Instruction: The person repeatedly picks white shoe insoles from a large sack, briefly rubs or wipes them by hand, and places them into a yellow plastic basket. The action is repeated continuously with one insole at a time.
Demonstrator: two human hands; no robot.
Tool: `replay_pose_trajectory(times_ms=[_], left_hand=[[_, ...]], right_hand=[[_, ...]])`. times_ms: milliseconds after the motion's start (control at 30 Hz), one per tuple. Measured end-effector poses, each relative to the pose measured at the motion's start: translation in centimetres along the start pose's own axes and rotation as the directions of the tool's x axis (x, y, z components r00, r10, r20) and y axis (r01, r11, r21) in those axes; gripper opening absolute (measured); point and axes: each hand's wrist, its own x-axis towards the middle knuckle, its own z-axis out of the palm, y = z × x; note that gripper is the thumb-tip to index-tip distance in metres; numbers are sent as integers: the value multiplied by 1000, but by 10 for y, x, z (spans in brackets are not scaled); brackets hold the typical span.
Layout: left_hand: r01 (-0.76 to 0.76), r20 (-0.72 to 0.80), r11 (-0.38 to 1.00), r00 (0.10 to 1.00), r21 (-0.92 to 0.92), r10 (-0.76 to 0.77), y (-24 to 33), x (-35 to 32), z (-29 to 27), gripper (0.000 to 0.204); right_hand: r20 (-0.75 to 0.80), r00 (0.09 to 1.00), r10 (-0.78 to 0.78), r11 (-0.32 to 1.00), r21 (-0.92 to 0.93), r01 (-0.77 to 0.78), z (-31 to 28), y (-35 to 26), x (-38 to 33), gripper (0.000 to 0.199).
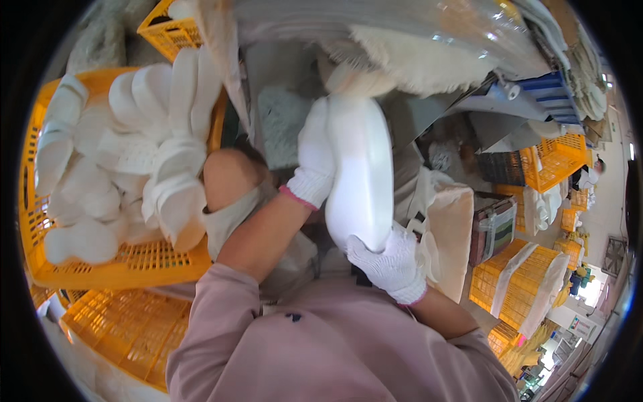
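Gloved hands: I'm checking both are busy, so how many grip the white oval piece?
2. The left hand clasps the white oval piece along its upper left edge; the right hand grips its lower end. No other hands are visible.

Stacked yellow crates [519, 285] all around (bright daylight lower right)

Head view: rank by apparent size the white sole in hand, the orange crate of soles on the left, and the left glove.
1. Orange crate, largest.
2. White sole.
3. Left glove, smallest.
Nearness to the camera and fisheye bending may skew this.
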Motion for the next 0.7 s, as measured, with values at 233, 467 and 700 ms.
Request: replay_pose_trajectory(times_ms=[233,467,700], left_hand=[[-118,54,992,992,33,116,-14,-22,-15,48],[-311,141,803,950,509,278,-4,29,-28,38],[-17,45,998,999,-53,20,-6,-23,-5,67]], right_hand=[[-42,999,-15,999,-36,13,5,21,-42,29],[-16,1000,-10,907,420,16,-4,18,33,40],[366,680,635,133,815,-563,-16,17,-9,66]])
